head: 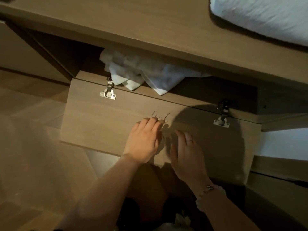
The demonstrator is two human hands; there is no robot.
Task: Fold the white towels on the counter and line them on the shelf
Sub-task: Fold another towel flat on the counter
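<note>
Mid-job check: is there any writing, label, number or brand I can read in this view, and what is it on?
Handwritten scrawl on the open cabinet door, by the fingertips of the left hand: possibly digits, too loose to read for sure.
Hinges: no legible stamp.
White towels: no tag or print visible.
</note>
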